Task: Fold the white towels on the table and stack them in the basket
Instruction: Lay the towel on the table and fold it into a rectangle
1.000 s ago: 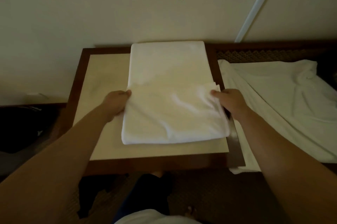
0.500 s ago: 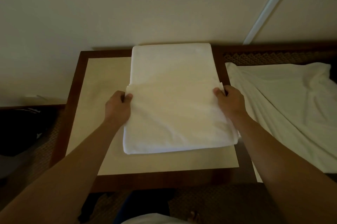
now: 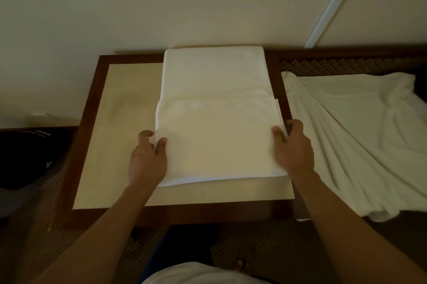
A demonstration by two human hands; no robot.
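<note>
At the bottom of the frame, two bare forearms reach upward from the lower corners toward the middle. The left hand (image 3: 147, 159) grips the left edge of the folded flap of the white towel (image 3: 215, 126) — its thumb lies on top of the cloth and the fingers curl round the edge. The right hand (image 3: 293, 145) grips the right edge of the same flap in the same way, with the thumb on top and the fingers wrapped over the side.

The towel lies in the centre of the frame on the table (image 3: 120, 122), which has a pale top and a dark wooden border. The near part of the towel is folded over itself, and the far part is one flat layer that reaches the table's far edge, near the wall.

At the right of the frame, just beside the table, a loose white cloth (image 3: 351, 140) lies spread and wrinkled — it is not folded. No basket is visible in this view.
</note>
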